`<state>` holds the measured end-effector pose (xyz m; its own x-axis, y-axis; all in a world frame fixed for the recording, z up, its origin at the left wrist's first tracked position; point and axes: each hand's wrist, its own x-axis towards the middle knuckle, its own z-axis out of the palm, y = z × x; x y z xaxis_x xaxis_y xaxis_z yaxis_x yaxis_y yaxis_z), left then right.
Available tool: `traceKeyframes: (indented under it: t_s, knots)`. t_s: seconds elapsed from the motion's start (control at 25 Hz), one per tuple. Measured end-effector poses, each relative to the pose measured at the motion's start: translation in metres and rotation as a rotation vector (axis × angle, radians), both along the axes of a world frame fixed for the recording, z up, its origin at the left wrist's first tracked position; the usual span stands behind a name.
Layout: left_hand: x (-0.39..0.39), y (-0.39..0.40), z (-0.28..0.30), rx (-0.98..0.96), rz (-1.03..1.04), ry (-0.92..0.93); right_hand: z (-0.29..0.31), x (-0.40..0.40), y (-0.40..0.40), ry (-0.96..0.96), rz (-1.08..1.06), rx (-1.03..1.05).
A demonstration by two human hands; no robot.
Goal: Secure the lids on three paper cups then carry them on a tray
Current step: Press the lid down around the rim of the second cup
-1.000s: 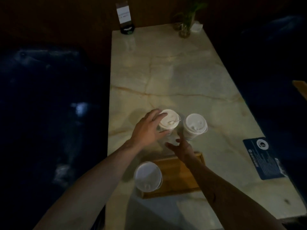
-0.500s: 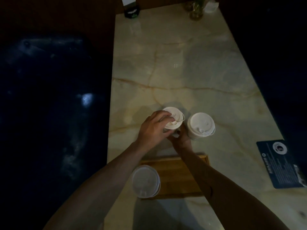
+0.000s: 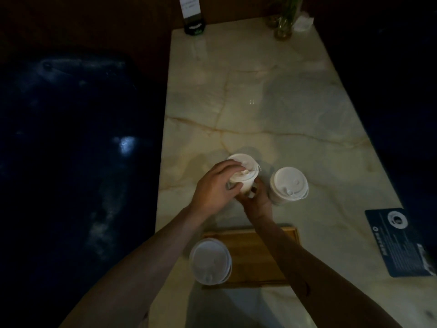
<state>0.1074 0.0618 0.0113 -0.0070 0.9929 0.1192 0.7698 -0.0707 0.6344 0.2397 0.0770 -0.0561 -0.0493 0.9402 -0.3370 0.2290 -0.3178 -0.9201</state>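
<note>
Three white paper cups with white lids are on a marble table (image 3: 272,102). The middle cup (image 3: 246,170) stands on the table; my left hand (image 3: 214,189) grips its lid from the left, fingers curled over the rim. My right hand (image 3: 256,198) holds the same cup's body from below and the near side. A second lidded cup (image 3: 288,184) stands just right of it, untouched. The third lidded cup (image 3: 210,261) sits at the left end of a wooden tray (image 3: 267,254) near the table's front edge.
A dark blue card (image 3: 399,242) lies at the table's right edge. At the far end stand a sign holder (image 3: 192,17) and a glass vase with a plant (image 3: 283,24). Dark seats flank the table on both sides.
My left hand has closed over the middle cup's lid, and my right hand has moved up from above the tray to grasp that cup's body. The view has shifted slightly.
</note>
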Motion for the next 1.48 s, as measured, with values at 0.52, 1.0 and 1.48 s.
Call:
traceKeyframes:
  t_s: [0.52, 1.0, 1.48]
  knots:
    - [-0.05, -0.067, 0.103, 0.107, -0.06, -0.374, 0.113, -0.004, -0.057, 0.022, 0.159, 0.12]
    - [-0.083, -0.176, 0.124, 0.225, -0.012, -0.347, 0.159, -0.026, -0.15, 0.277, 0.284, 0.046]
    - [-0.078, -0.248, 0.098, 0.516, 0.152, -0.13, 0.143, -0.049, -0.227, 0.115, 0.21, 0.136]
